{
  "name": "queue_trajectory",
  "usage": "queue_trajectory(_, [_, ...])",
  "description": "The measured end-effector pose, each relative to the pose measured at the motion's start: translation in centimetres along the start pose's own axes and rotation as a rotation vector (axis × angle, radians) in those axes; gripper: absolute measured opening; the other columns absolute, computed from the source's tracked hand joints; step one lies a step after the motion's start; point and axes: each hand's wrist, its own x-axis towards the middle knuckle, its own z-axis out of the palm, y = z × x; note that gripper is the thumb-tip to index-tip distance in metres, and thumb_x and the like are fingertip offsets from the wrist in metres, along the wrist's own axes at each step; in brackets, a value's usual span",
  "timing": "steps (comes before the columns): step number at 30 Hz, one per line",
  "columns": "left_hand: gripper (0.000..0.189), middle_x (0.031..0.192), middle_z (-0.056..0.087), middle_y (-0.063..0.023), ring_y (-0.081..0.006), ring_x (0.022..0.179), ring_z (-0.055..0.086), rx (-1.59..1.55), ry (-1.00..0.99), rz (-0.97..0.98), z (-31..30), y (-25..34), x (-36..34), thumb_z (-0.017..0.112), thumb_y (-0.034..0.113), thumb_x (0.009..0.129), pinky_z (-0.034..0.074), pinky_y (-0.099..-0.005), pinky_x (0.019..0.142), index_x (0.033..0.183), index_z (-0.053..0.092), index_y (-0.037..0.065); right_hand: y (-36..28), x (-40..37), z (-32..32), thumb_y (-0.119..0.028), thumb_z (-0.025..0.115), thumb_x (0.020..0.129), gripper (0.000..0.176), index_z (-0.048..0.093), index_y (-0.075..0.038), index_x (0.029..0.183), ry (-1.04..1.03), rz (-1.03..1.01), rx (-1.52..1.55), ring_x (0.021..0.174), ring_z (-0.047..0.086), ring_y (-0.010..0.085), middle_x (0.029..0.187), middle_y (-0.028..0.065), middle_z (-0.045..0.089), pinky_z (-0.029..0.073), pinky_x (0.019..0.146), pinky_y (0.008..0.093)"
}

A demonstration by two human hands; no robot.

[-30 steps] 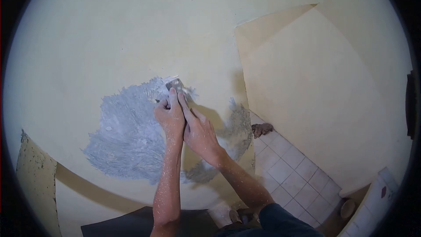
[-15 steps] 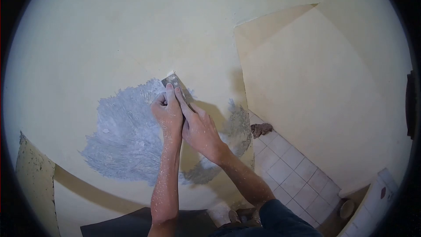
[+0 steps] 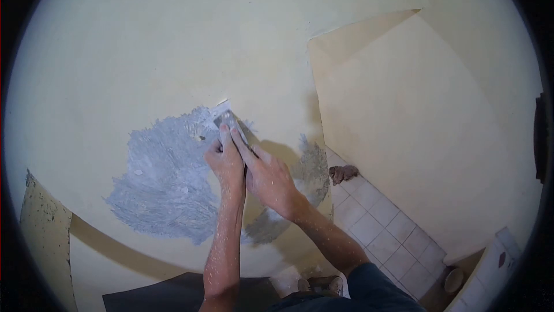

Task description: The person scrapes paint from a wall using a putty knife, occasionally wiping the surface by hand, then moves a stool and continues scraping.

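A scraper (image 3: 225, 119) with a flat metal blade rests against the pale yellow wall (image 3: 173, 41), at the top of a rough grey patch (image 3: 164, 182) where the paint is off. My right hand (image 3: 271, 180) is closed around its handle, which is mostly hidden. Beside it, my left hand (image 3: 226, 161) presses a finger on the blade's lower part, its other fingers curled in. White flecks dot both forearms. Just above the blade lies a small pale scraped strip (image 3: 222, 106). Left of the blade, a small dark and yellowish chip (image 3: 200, 138) shows against the grey.
To the right, the wall ends at an edge beside a cream surface (image 3: 398, 121). White floor tiles (image 3: 381, 228) lie below, with a crumpled brown cloth-like lump (image 3: 343, 173) on them. A dark sheet (image 3: 167, 294) spreads at the bottom. A round container (image 3: 454, 279) stands lower right.
Both hands and the scraper have moved slightly down the wall. A pale scraped strip now shows above the blade, and a chip has appeared to its left.
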Motion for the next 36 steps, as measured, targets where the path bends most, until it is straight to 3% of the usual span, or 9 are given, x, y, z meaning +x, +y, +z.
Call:
queue_trajectory(4, [0.043,0.066,0.059,-0.0014,-0.0083,0.058,0.049,0.035,-0.026,0.01,-0.4,-1.3,0.3,0.06,0.033,0.1,0.038,-0.0271,0.051,0.075,0.067,-0.001,0.2,-0.5,0.3,-0.001,0.056,0.085,0.079,0.028,-0.019,0.157,-0.003,0.005,-0.026,0.086,0.064,0.0436,0.104,0.0211,0.062,0.054,0.076,0.0509])
queue_trajectory(8, [0.05,0.057,0.051,0.0009,-0.0067,0.055,0.042,-0.019,-0.088,0.044,-0.3,0.8,0.7,0.063,0.03,0.098,0.033,-0.0279,0.05,0.06,0.056,-0.002,0.7,0.2,0.4,0.001,0.056,0.085,0.079,0.029,-0.018,0.157,0.133,-0.077,0.047,0.084,0.064,0.0426,0.1,0.0205,0.062,0.053,0.074,0.0501])
queue_trajectory(11, [0.039,0.062,0.059,-0.0023,-0.0077,0.061,0.056,0.385,-0.288,0.136,-2.9,6.3,-0.5,0.066,0.029,0.097,0.043,-0.0247,0.053,0.077,0.068,-0.003,1.3,-2.3,-1.2,0.005,0.051,0.088,0.067,0.036,-0.008,0.153,0.238,-0.091,0.234,0.094,0.066,0.0404,0.12,0.0241,0.063,0.053,0.083,0.0411])
queue_trajectory(15, [0.023,0.092,0.069,-0.0042,-0.0177,0.087,0.068,0.883,-0.068,1.195,-4.0,10.1,3.5,0.08,0.021,0.081,0.056,-0.0319,0.075,0.098,0.074,0.007,5.8,-9.7,-1.7,0.008,0.05,0.089,0.063,0.039,-0.003,0.151,0.372,0.077,0.198,0.074,0.064,0.0192,0.117,0.0227,0.067,0.051,0.07,0.0317])
queue_trajectory(19, [0.039,0.113,0.065,0.0003,-0.0204,0.103,0.063,1.115,-0.271,1.356,-4.2,10.7,7.8,0.083,0.022,0.072,0.057,-0.0344,0.081,0.108,0.072,0.015,10.4,-17.5,-0.9,0.005,0.054,0.088,0.065,0.038,-0.002,0.151,0.333,0.222,0.058,0.053,0.038,0.0129,0.068,0.0126,0.053,0.037,0.052,0.03])
queue_trajectory(22, [0.043,0.116,0.064,-0.0005,-0.0205,0.106,0.062,1.191,-0.337,1.42,-4.4,11.0,7.8,0.082,0.025,0.072,0.057,-0.0349,0.081,0.11,0.069,0.013,10.9,-21.5,-1.6,0.005,0.053,0.088,0.065,0.039,-0.002,0.15,0.353,0.332,0.047,0.052,0.036,0.0137,0.059,0.0076,0.036,0.034,0.051,0.0311])
queue_trajectory(31, [0.032,0.118,0.06,-0.0054,-0.0231,0.107,0.06,1.276,-0.501,1.553,-3.4,9.7,9.4,0.073,0.021,0.08,0.055,-0.0351,0.08,0.109,0.066,0.009,10.5,-27.1,-2.9,0.003,0.054,0.087,0.063,0.04,0.0,0.149,0.296,0.552,0.003,0.053,0.047,0.0214,0.063,0.0158,0.046,0.038,0.053,0.0364])
queue_trajectory(34, [0.032,0.115,0.06,-0.0055,-0.0237,0.101,0.06,1.367,-0.534,1.708,-3.3,9.0,9.5,0.074,0.014,0.077,0.055,-0.0356,0.077,0.108,0.066,0.01,10.4,-28.1,-2.6,0.006,0.052,0.085,0.066,0.04,-0.002,0.15,0.382,0.467,-0.026,0.05,0.035,0.0166,0.057,0.0088,0.034,0.033,0.05,0.0332])
queue_trajectory(36, [0.037,0.119,0.058,-0.0077,-0.0251,0.105,0.058,1.481,-0.618,1.675,-3.4,9.2,9.3,0.072,0.012,0.075,0.055,-0.0361,0.079,0.111,0.064,0.007,9.7,-28.6,-2.9,0.004,0.053,0.087,0.063,0.04,0.001,0.149,0.332,0.512,-0.046,0.052,0.043,0.0204,0.062,0.0155,0.044,0.037,0.052,0.0356])
